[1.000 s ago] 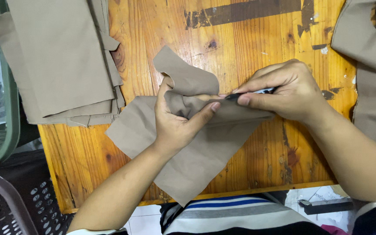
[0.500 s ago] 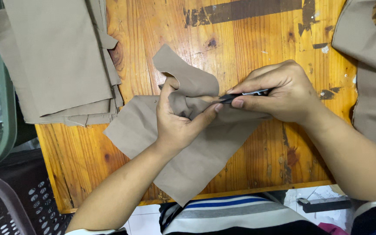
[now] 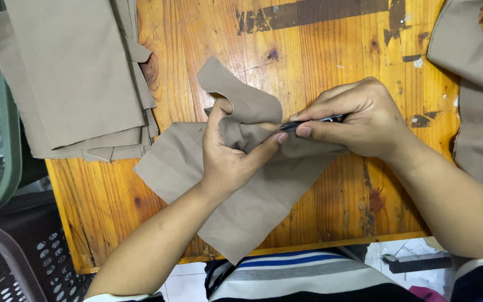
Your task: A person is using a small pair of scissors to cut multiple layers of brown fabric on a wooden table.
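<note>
Pinching a bunched fold of the tan cloth piece (image 3: 252, 184) in my left hand (image 3: 231, 154), I hold it mid-table while my right hand (image 3: 364, 120), fingers closed on a thin dark tool (image 3: 308, 123), has edged its tip further into the fold than half a second ago, so the work is moving along. No packages, labels or signs show; only a stack of tan cloth (image 3: 74, 78) lies upper left on the wooden table (image 3: 320, 50).
</note>
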